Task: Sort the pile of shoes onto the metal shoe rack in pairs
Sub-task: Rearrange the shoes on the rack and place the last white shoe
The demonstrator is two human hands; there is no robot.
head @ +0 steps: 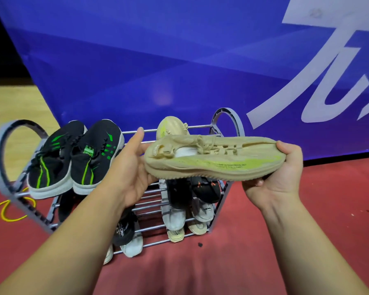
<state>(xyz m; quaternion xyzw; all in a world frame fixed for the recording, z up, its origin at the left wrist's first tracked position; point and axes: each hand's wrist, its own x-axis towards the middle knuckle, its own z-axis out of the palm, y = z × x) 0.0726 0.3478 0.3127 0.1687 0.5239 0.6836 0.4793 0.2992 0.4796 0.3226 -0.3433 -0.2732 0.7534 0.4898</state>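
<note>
Over the grey metal shoe rack, the right hand pinches the beige knit sneaker by its toe. The left hand is at the heel, its grip hidden. The sneaker seems light and floppy, so it is best supported at both ends.

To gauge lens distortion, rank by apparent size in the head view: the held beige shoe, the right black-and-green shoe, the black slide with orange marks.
1. held beige shoe, nearest the camera.
2. right black-and-green shoe.
3. black slide with orange marks, partly hidden, so unsure.
</note>
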